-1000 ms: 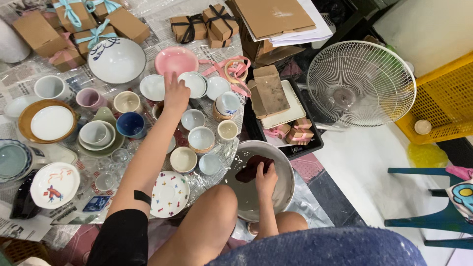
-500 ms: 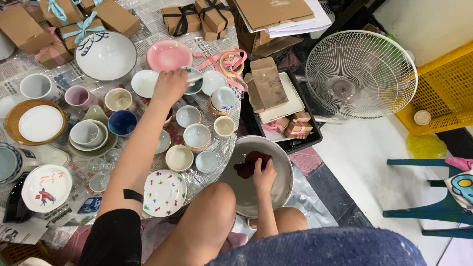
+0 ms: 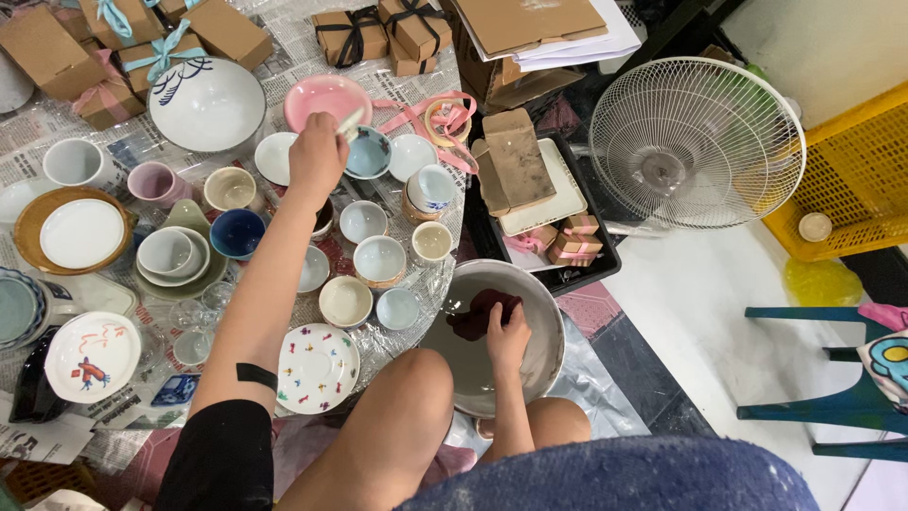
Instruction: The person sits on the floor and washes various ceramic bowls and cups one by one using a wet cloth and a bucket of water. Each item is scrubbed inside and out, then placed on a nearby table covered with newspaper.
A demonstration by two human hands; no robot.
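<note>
My left hand (image 3: 317,156) reaches out over a table crowded with ceramic cups and bowls. Its fingers are closed on a small pale object (image 3: 351,123), too small to identify, held between a pink bowl (image 3: 324,98) and a small blue-lined bowl (image 3: 369,153). My right hand (image 3: 506,331) is down in a round metal basin (image 3: 544,364) between my knees and grips a dark red cloth (image 3: 478,315) inside it.
A large white bowl (image 3: 206,102) and ribboned cardboard boxes (image 3: 142,47) sit at the far side. A black tray (image 3: 544,203) with small boxes lies right of the table. A white floor fan (image 3: 695,142), a yellow crate (image 3: 851,180) and a green chair (image 3: 832,388) stand on the right.
My left hand has moved a little farther across the table toward the pink bowl, now with the pale object in its fingers. My right hand stays in the basin on the cloth.
</note>
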